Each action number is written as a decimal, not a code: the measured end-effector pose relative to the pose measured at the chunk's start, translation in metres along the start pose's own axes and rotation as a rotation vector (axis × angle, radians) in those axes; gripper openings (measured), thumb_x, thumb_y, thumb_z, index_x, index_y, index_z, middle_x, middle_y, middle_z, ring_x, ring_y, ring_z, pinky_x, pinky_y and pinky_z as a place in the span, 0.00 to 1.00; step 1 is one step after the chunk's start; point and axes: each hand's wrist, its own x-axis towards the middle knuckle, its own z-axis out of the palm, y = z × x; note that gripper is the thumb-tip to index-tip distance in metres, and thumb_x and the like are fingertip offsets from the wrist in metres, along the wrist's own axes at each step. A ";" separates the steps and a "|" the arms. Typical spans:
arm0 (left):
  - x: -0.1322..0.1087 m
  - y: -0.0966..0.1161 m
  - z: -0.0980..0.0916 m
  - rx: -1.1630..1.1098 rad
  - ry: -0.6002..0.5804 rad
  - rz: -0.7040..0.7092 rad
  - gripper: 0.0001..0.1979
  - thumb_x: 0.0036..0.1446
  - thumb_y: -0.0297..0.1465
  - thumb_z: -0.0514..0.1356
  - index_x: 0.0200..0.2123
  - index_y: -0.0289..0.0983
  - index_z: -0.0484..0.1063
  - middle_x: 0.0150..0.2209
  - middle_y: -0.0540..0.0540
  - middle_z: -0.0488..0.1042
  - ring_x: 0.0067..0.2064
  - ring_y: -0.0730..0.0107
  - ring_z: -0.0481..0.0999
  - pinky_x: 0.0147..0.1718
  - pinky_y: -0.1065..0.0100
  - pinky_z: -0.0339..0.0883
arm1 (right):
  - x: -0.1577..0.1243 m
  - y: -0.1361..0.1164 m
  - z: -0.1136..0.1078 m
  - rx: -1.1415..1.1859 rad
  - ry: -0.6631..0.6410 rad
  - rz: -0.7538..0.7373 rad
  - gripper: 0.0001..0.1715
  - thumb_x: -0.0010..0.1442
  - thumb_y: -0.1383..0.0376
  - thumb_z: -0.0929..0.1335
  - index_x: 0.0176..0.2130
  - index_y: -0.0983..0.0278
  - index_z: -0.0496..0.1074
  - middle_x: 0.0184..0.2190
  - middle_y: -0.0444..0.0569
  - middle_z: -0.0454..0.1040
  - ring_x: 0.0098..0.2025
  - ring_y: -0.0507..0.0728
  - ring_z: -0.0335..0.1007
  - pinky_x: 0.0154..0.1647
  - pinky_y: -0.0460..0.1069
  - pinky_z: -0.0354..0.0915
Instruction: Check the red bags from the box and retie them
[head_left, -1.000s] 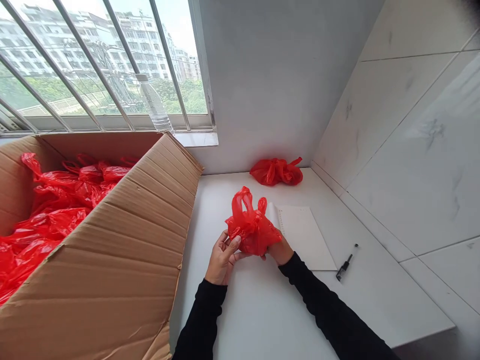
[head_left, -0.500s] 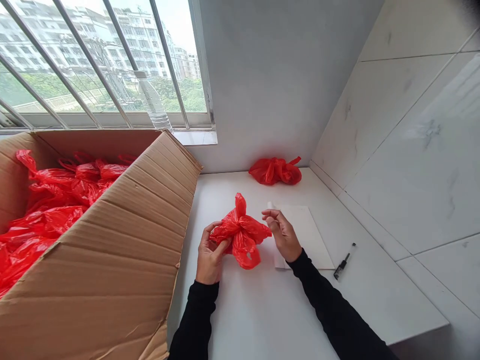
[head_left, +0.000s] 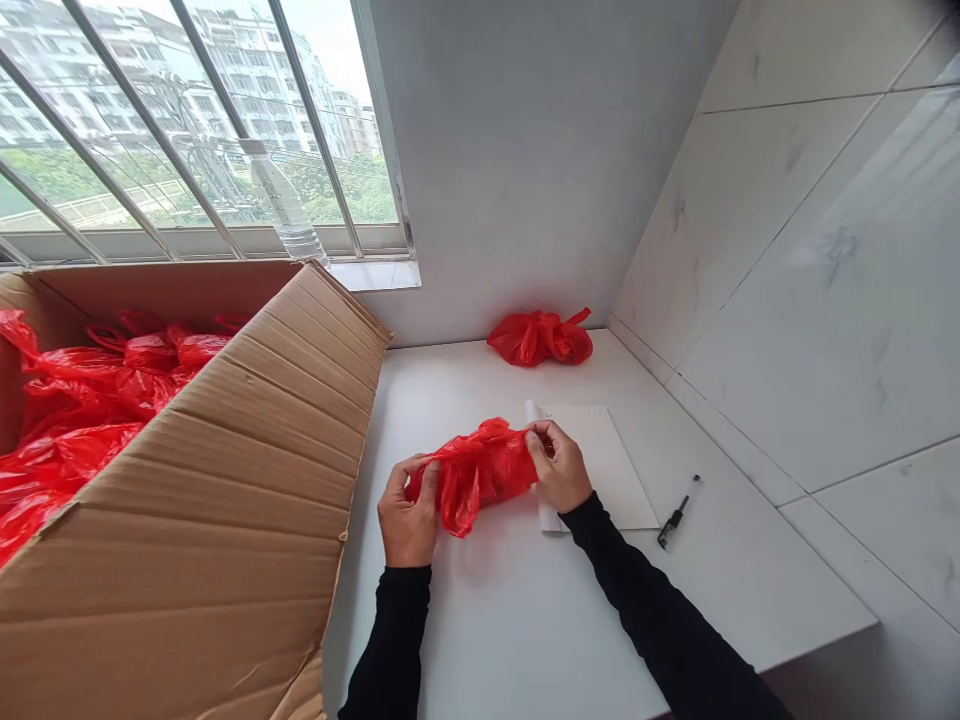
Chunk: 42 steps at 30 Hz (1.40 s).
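Observation:
A crinkled red plastic bag is stretched between my two hands over the white table. My left hand pinches its left end between thumb and fingers. At the opposite end, my right hand grips the bag's edge. A loose flap hangs down at the front left of the bag. What it contains, if anything, is hidden by the plastic. Just behind and under my right hand lies an open notebook with pale pages.
A cardboard box with several red bags stands at left. Another red bag lies against the back wall. A black pen rests right of the notebook. A clear bottle stands on the sill by the barred window.
My right hand, free before, has closed on the bag's right end. The bag's upright knot and loops are no longer seen on top; it is now drawn out sideways. The view shifted slightly right.

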 end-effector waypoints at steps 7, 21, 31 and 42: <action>-0.005 0.012 0.006 -0.023 -0.075 0.063 0.21 0.54 0.41 0.67 0.51 0.44 0.76 0.52 0.43 0.73 0.55 0.57 0.71 0.56 0.60 0.63 | -0.001 -0.004 0.007 -0.118 -0.059 -0.164 0.28 0.62 0.55 0.67 0.59 0.58 0.65 0.44 0.51 0.74 0.48 0.60 0.68 0.58 0.60 0.63; 0.002 0.004 -0.004 -0.142 -0.065 -0.048 0.25 0.54 0.41 0.66 0.54 0.42 0.69 0.50 0.43 0.74 0.48 0.61 0.74 0.43 0.67 0.67 | 0.002 -0.002 0.003 -0.045 0.007 -0.063 0.20 0.64 0.48 0.65 0.45 0.60 0.66 0.40 0.48 0.72 0.43 0.58 0.68 0.49 0.53 0.65; -0.017 0.025 -0.009 -0.067 0.013 -0.004 0.16 0.62 0.44 0.59 0.42 0.38 0.77 0.39 0.46 0.76 0.40 0.65 0.73 0.39 0.69 0.66 | -0.009 -0.029 -0.001 -0.232 0.239 -0.352 0.14 0.64 0.61 0.65 0.49 0.59 0.64 0.44 0.53 0.72 0.45 0.61 0.67 0.50 0.59 0.65; -0.033 0.045 -0.015 -0.185 -0.023 -0.038 0.14 0.60 0.41 0.59 0.41 0.38 0.75 0.35 0.49 0.76 0.35 0.67 0.72 0.33 0.71 0.65 | -0.056 -0.075 0.004 -0.335 0.077 -0.739 0.09 0.64 0.68 0.65 0.44 0.56 0.68 0.35 0.47 0.74 0.38 0.57 0.70 0.42 0.54 0.67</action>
